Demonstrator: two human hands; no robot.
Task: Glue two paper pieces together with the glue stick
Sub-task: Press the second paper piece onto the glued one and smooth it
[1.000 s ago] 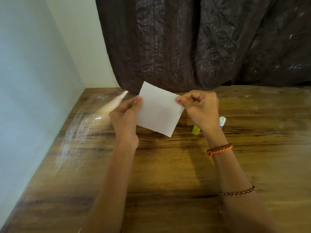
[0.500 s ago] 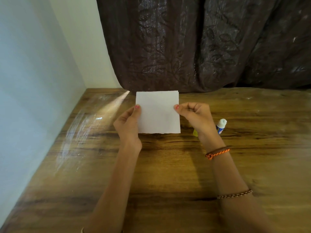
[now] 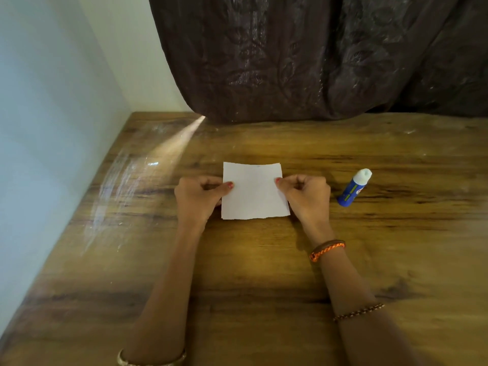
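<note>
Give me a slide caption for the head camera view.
Both hands pinch white paper on wooden table; glue stick alongside.

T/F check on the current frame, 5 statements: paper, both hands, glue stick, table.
1. The paper lies on the wooden table. True.
2. The right hand grips the glue stick. False: the glue stick lies on the table to the right of that hand, untouched; the hand pinches the paper's right edge.
3. The left hand holds the paper's left edge. True.
4. The glue stick stands upright with a cap on. False: it lies on its side, its white tip pointing away from the person.
5. A dark curtain hangs behind the table. True.
</note>
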